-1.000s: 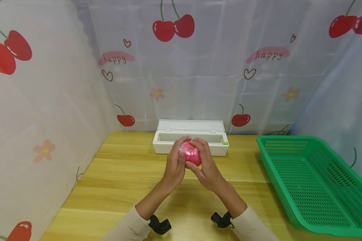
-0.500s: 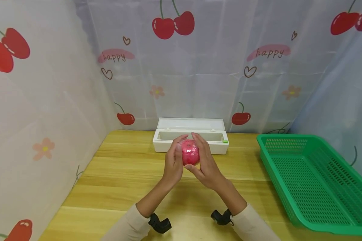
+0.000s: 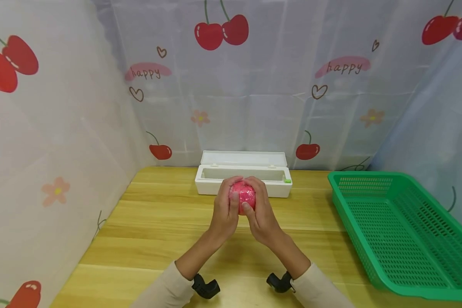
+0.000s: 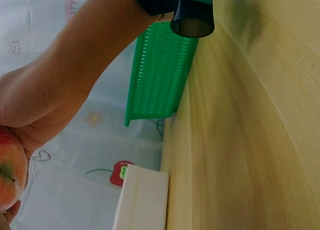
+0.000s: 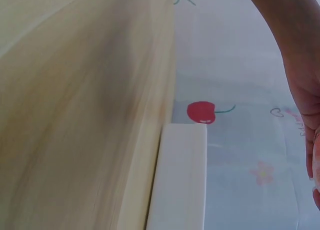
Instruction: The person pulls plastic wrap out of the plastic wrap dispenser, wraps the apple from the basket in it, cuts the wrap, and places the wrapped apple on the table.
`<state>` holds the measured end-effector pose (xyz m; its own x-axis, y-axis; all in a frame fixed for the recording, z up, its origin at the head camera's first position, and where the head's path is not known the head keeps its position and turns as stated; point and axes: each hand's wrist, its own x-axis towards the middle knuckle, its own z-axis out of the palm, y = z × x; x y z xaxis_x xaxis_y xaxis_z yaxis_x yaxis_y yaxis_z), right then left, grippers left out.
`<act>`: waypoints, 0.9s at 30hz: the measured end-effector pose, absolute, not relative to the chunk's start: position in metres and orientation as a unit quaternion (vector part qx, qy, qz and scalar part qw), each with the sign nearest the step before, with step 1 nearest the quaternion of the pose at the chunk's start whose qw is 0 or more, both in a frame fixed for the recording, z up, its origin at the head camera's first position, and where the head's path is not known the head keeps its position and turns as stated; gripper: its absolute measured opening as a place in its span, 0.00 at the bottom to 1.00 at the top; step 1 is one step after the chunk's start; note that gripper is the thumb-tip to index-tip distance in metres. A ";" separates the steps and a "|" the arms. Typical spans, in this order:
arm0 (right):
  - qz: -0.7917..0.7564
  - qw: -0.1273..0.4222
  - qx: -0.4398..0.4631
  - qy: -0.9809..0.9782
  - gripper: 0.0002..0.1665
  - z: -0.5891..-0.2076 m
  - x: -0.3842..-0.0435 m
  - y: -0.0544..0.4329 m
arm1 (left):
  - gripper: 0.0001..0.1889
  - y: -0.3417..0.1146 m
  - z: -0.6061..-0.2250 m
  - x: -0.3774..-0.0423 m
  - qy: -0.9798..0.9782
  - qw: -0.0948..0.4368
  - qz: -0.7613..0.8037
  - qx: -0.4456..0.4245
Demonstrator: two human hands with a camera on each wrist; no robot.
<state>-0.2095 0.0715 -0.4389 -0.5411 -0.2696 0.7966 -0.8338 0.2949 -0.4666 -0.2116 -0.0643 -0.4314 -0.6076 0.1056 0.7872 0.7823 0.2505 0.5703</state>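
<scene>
An apple with a shiny clear film over its red skin is held up above the table between both hands. My left hand curls round its left side, thumb on the near face. From the right, my right hand grips it likewise, the two thumbs close together. The left wrist view shows the stem end of the apple, reddish yellow, at the left edge. Only a sliver of the fruit shows in the right wrist view. Behind the hands stands a long white box with its lid raised.
A green perforated basket stands at the right of the wooden table. The white box has a small green piece at its right end. Cherry-printed curtains hang behind and on both sides.
The hands have closed in tighter round the apple. Half a second ago the fingers were straighter and the right thumb was lower; now the thumbs press on its near face.
</scene>
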 end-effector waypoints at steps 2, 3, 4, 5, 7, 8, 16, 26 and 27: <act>0.456 0.314 0.367 -0.747 0.34 -0.439 -0.209 0.071 | 0.16 -0.064 -0.432 -0.211 -0.726 0.317 -0.530 -0.303; 0.454 0.318 0.366 -0.748 0.34 -0.440 -0.209 0.071 | 0.15 -0.063 -0.433 -0.211 -0.727 0.317 -0.530 -0.302; 0.452 0.322 0.365 -0.748 0.34 -0.440 -0.209 0.071 | 0.15 -0.063 -0.434 -0.211 -0.727 0.316 -0.530 -0.301; 0.452 0.324 0.365 -0.747 0.34 -0.440 -0.209 0.071 | 0.15 -0.063 -0.435 -0.211 -0.727 0.315 -0.531 -0.301; 0.451 0.326 0.366 -0.746 0.34 -0.441 -0.208 0.071 | 0.15 -0.063 -0.436 -0.212 -0.727 0.313 -0.532 -0.301; 0.451 0.326 0.367 -0.745 0.34 -0.441 -0.209 0.071 | 0.15 -0.063 -0.436 -0.212 -0.727 0.312 -0.532 -0.301; 0.449 0.287 0.388 -0.751 0.45 -0.433 -0.214 0.076 | 0.18 -0.066 -0.425 -0.212 -0.695 0.234 -0.632 -0.250; 0.456 0.285 0.386 -0.750 0.36 -0.437 -0.213 0.074 | 0.17 -0.063 -0.410 -0.201 -0.711 0.264 -0.592 -0.273; 0.455 0.287 0.383 -0.751 0.36 -0.437 -0.213 0.073 | 0.17 -0.062 -0.415 -0.204 -0.713 0.269 -0.587 -0.273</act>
<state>-0.2126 0.0734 -0.4368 -0.5413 -0.3135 0.7802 -0.8367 0.2925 -0.4630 -0.2036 -0.0622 -0.4148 -0.7055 0.0734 0.7049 0.7058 0.1622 0.6896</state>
